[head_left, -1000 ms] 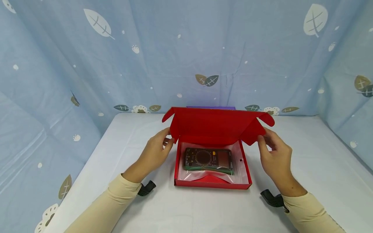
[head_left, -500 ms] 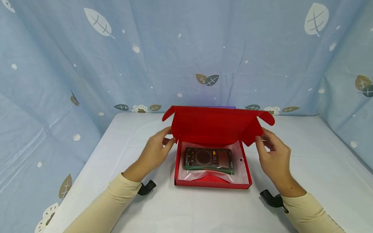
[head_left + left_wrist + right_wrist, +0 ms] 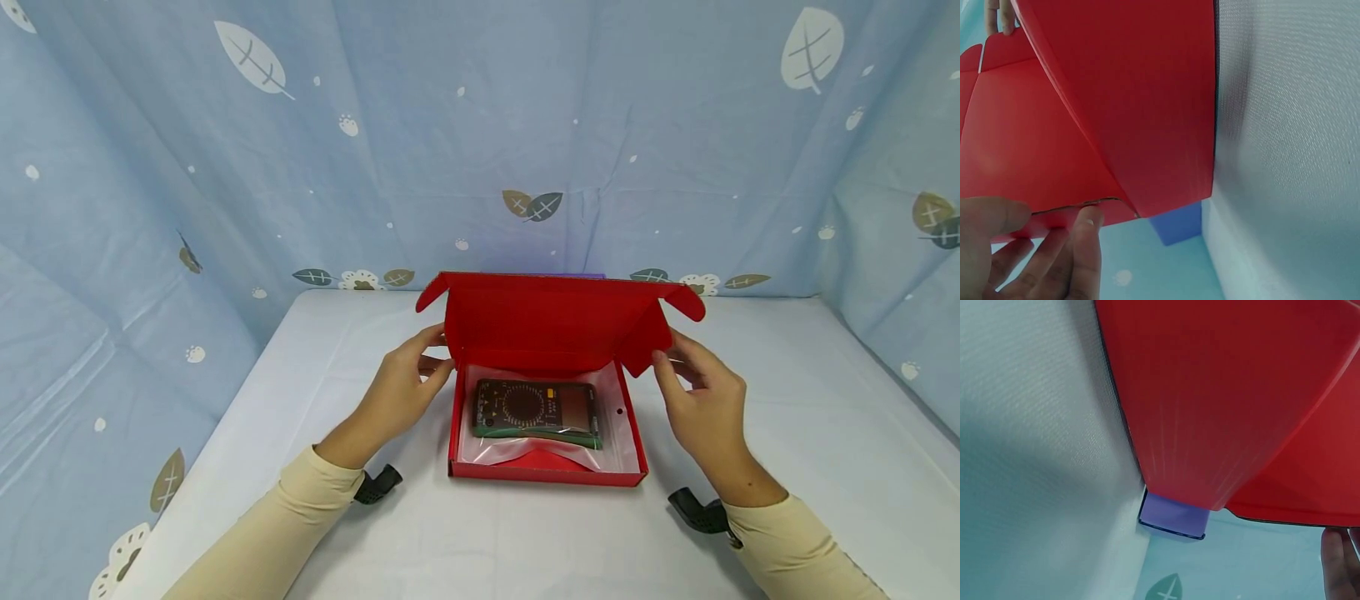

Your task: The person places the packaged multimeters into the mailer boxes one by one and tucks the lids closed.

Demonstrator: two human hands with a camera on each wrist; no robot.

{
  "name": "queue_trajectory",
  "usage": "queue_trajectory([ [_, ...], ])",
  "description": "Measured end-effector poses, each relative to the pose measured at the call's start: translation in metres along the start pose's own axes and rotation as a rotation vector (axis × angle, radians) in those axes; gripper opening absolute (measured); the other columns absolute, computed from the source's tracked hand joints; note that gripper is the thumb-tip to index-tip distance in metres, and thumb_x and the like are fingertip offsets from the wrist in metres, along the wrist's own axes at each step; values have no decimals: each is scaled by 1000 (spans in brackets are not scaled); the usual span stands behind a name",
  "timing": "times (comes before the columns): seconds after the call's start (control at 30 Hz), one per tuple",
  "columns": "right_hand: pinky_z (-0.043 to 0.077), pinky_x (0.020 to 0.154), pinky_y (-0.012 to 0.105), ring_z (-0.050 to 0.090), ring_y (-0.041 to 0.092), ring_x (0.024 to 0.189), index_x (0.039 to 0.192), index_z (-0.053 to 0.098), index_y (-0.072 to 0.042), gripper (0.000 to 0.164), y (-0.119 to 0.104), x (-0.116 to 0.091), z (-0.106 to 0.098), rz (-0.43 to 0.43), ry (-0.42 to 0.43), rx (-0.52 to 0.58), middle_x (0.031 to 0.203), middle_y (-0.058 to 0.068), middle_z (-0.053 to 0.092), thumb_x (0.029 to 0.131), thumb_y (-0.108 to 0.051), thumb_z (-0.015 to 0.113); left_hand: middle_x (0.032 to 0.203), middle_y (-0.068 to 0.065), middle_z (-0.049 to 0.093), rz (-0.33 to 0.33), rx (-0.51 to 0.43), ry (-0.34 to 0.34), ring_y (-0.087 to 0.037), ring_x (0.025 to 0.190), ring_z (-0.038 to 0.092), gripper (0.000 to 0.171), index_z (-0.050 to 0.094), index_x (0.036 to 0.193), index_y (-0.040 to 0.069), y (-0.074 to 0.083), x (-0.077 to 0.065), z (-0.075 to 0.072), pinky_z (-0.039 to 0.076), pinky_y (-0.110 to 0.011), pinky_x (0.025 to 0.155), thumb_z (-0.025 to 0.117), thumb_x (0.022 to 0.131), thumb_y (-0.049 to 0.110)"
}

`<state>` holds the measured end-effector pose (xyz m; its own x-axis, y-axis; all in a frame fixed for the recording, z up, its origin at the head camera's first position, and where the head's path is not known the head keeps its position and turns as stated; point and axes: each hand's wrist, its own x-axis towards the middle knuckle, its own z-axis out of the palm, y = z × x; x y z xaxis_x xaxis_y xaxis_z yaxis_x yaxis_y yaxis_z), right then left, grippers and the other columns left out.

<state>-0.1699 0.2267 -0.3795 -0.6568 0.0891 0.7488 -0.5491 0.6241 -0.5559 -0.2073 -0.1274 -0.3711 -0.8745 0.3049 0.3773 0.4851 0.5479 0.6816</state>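
Observation:
A red cardboard box (image 3: 547, 477) stands on the table with its lid (image 3: 547, 317) raised at the back. Inside lies a dark multimeter (image 3: 525, 404) with a green edge, in a clear plastic bag (image 3: 617, 437). My left hand (image 3: 401, 383) pinches the lid's left side flap (image 3: 453, 337), thumb on the near side and fingers behind; the left wrist view shows that thumb and the fingertips at the flap's edge. At the opposite end, my right hand (image 3: 705, 396) pinches the right side flap (image 3: 647, 340). Fingers (image 3: 1335, 562) of that hand show at the lid's edge in the right wrist view.
Behind the box stands a purple box-like thing (image 3: 1175, 515), mostly hidden by the lid. Black curved pieces (image 3: 697, 510) stick out beneath both wrists. A white cloth covers the table (image 3: 495, 542), and a blue leaf-print curtain (image 3: 420, 150) hangs around it.
Both side flaps of the lid have turned slightly inward. My right hand has moved a little to the left with its flap, my left hand slightly to the right. The multimeter stays put.

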Motion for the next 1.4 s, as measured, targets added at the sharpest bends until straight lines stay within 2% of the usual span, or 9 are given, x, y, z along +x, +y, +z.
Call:
queue_trajectory([
  [0.17, 45, 87, 5, 58, -17, 105, 132, 62, 2, 49, 0, 0, 0, -5, -2, 5, 121, 25, 69, 85, 13, 69, 126, -10, 65, 12, -15, 1, -21, 94, 75, 54, 48, 145, 10, -1, 0, 1, 60, -33, 82, 66, 94, 5],
  [0.83, 45, 87, 6, 58, -17, 107, 135, 61, 0, 53, -1, 1, 1, -22, -34, 11, 120, 25, 69, 84, 13, 70, 131, -8, 62, -28, -64, -42, -20, 100, 73, 60, 43, 150, 14, -1, 0, 1, 59, -31, 85, 65, 95, 8],
  [1.4, 46, 88, 7, 60, -16, 103, 134, 60, 2, 55, 0, 1, 1, -36, -44, 35, 117, 25, 70, 82, 15, 71, 133, -12, 60, -49, -132, -62, -27, 101, 73, 62, 40, 152, 15, 1, -1, 1, 59, -34, 84, 65, 95, 8],
])
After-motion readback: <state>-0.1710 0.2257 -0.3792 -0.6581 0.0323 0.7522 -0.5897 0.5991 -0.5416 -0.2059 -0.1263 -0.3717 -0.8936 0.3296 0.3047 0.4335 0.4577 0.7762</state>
